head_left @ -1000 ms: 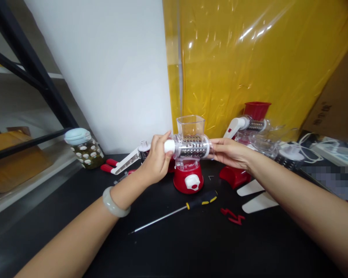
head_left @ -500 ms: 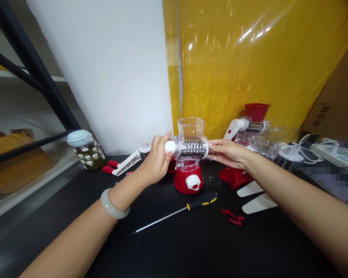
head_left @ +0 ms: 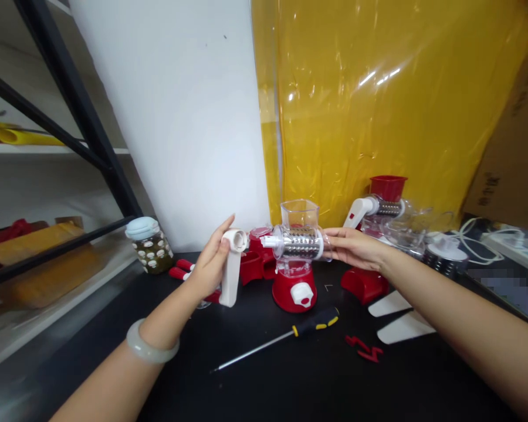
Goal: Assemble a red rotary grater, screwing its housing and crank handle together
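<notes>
A rotary grater (head_left: 294,293) stands upright on the black table, with a red base, a white knob and a clear hopper. Its metal drum (head_left: 303,242) lies sideways in the clear housing, and a white shaft end (head_left: 269,241) sticks out to the left. My right hand (head_left: 354,246) grips the right end of the drum and housing; its fingertips are partly hidden. Left of the shaft, apart from it, my left hand (head_left: 213,258) is closed round a white crank handle (head_left: 232,272), its round socket facing the shaft.
In front lies a screwdriver (head_left: 317,322), with red plastic pieces (head_left: 364,349) to its right. A second grater (head_left: 388,187), white paddles (head_left: 405,325) and a spare drum (head_left: 444,255) crowd the right. A jar (head_left: 149,245) stands left beside a shelf frame (head_left: 79,105).
My left hand has moved left, away from the grater, and the crank handle now shows in it. The white shaft end is exposed. My right hand still holds the drum's right end.
</notes>
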Action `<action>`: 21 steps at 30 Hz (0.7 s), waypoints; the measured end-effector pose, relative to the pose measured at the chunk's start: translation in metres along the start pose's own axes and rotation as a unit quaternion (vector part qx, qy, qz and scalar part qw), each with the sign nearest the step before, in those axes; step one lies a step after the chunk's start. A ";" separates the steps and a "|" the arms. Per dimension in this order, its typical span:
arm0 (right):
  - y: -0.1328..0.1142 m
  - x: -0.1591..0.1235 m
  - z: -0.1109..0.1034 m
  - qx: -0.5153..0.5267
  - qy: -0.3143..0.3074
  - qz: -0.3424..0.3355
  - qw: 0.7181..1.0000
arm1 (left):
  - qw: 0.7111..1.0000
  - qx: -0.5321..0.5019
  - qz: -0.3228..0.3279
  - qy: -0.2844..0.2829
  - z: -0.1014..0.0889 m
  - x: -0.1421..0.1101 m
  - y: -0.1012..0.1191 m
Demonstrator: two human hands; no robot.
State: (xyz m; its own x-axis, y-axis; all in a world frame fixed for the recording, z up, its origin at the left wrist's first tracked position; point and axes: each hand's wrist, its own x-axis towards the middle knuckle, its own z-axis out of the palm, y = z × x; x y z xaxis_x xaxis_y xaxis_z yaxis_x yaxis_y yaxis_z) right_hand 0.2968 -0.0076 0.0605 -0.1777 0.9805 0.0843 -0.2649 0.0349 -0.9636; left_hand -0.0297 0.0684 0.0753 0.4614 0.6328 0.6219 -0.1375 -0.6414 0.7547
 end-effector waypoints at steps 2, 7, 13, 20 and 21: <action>0.001 0.000 -0.002 0.002 -0.002 0.000 1.000 | 0.992 -0.104 -0.056 0.031 -0.002 -0.004 0.003; -0.002 -0.003 0.003 -0.014 0.034 0.013 0.999 | 0.979 -0.183 -0.077 0.042 -0.002 -0.011 0.005; -0.004 0.001 0.004 -0.065 0.139 -0.018 0.988 | 0.980 -0.188 -0.067 0.011 0.000 -0.016 -0.005; -0.001 0.004 0.005 -0.136 0.203 -0.087 0.966 | 0.989 -0.136 -0.052 -0.017 0.000 -0.021 -0.016; -0.001 0.004 0.006 -0.149 0.208 -0.097 0.962 | 0.991 -0.123 -0.046 -0.022 -0.001 -0.022 -0.017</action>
State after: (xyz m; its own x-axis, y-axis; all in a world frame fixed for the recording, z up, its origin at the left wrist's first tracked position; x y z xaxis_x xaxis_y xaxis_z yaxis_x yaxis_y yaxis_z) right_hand 0.2906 -0.0046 0.0630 0.2588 0.9401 0.2217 0.0401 0.2189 -0.9749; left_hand -0.0384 0.0656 0.0486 0.5183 0.6608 0.5428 -0.2997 -0.4541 0.8390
